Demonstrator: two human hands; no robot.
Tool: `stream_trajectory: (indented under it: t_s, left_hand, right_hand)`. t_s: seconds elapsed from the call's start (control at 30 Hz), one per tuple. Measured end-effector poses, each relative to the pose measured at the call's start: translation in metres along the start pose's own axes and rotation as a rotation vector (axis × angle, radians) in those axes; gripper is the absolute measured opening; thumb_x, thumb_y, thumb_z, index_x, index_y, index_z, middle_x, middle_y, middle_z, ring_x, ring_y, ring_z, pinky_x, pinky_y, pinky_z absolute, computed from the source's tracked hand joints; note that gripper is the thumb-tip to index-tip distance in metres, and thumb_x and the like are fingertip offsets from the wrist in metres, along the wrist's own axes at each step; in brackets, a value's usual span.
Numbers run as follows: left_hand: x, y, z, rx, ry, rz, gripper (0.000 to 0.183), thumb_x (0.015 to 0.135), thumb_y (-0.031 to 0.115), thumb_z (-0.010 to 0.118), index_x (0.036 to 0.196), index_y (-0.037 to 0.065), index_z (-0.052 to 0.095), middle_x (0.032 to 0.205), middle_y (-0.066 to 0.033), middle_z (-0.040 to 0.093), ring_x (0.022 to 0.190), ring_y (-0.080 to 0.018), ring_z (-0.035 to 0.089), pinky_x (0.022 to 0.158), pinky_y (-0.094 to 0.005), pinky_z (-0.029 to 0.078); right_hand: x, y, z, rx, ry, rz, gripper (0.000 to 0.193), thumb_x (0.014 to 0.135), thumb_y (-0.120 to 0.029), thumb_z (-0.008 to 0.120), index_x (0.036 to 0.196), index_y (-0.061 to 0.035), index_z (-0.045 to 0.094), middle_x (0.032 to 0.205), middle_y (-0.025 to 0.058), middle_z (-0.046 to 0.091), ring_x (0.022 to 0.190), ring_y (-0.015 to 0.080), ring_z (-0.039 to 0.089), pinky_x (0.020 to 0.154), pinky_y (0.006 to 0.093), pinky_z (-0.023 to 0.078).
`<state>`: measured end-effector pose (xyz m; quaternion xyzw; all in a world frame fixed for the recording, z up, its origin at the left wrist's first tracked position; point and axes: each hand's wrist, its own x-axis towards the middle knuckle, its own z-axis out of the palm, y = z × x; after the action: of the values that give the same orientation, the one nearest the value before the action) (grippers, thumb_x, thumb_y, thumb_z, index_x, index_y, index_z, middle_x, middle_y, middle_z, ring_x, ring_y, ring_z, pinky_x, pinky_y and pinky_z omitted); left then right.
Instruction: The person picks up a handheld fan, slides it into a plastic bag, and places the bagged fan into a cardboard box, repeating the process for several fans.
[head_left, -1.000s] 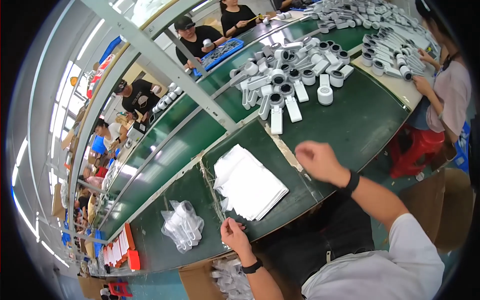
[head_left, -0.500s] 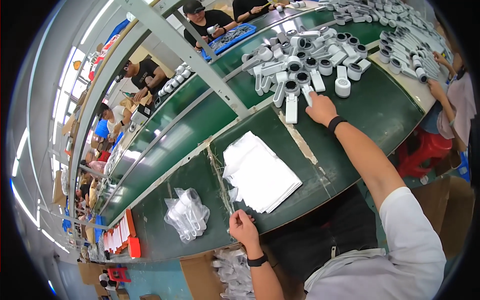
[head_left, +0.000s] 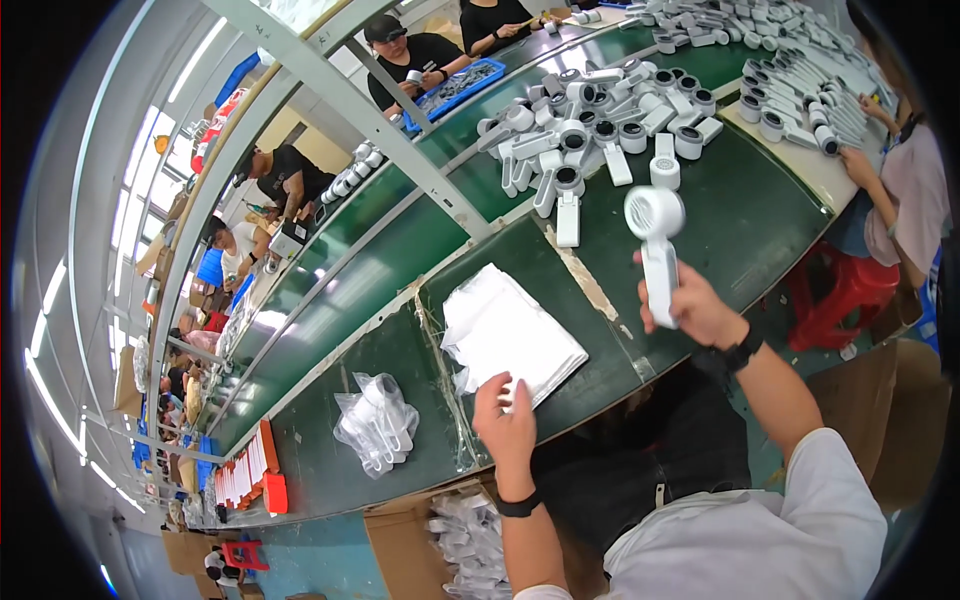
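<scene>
A white handheld fan (head_left: 655, 225) with a round slotted head stands upright in my right hand (head_left: 705, 308), whose fingers wrap its handle above the bench's near edge. My left hand (head_left: 508, 430) is at the near corner of a stack of thin white plastic bags or sheets (head_left: 515, 330). Its fingers are apart with nothing seen in them; whether the tips touch the stack I cannot tell. Farther off lies a large heap of similar white fans (head_left: 590, 125). Left of the stack sits a clear plastic bag (head_left: 378, 425) with white fans in it.
A grey metal post (head_left: 400, 150) slants over the green bench. Below the edge, a cardboard box (head_left: 405, 545) holds bagged items. Orange-red boxes (head_left: 262, 450) are at the left. On the right a co-worker (head_left: 915, 190) handles fans near a red stool (head_left: 840, 295). Others work across the belt.
My right hand has drawn back from the heap toward me, bringing a fan up. My left hand has risen to the stack's near corner, its fingers spreading.
</scene>
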<state>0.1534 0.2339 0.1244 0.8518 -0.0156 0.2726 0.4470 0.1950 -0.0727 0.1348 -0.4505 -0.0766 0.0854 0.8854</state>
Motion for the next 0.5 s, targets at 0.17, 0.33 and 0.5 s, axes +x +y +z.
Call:
stream_trajectory:
  t_s: [0.17,0.33,0.5]
  left_hand:
    - [0.018,-0.002,0.024,0.481,-0.232,0.249,0.019,0.08,0.014,0.07,0.096,0.005,0.069,0.093,-0.0117,0.066,0.083,-0.0324,0.059,0.074,-0.0399,0.048]
    - [0.021,-0.009,0.024,0.493,-0.26,0.219,0.014,0.084,0.013,0.065,0.095,0.004,0.069,0.089,-0.0121,0.066,0.082,-0.0331,0.058,0.074,-0.0428,0.046]
    - [0.021,-0.004,0.021,0.386,-0.142,0.152,0.016,0.088,0.011,0.061,0.099,0.002,0.069,0.091,-0.0181,0.067,0.084,-0.0356,0.061,0.076,-0.0406,0.048]
  right_hand:
    - [-0.033,0.026,0.022,-0.094,0.073,0.145,0.055,0.077,-0.003,0.055,0.13,0.0007,0.043,0.076,0.0076,0.055,0.055,0.0176,0.057,0.054,0.0318,0.049]
    - [-0.044,0.037,0.029,-0.178,-0.02,0.204,0.044,0.083,-0.004,0.059,0.126,-0.0002,0.047,0.075,0.0047,0.054,0.054,0.0136,0.055,0.051,0.0287,0.046]
    - [-0.043,0.043,0.039,-0.197,-0.032,0.223,0.04,0.084,-0.004,0.059,0.122,-0.001,0.049,0.074,0.0026,0.052,0.052,0.0118,0.053,0.049,0.0276,0.045]
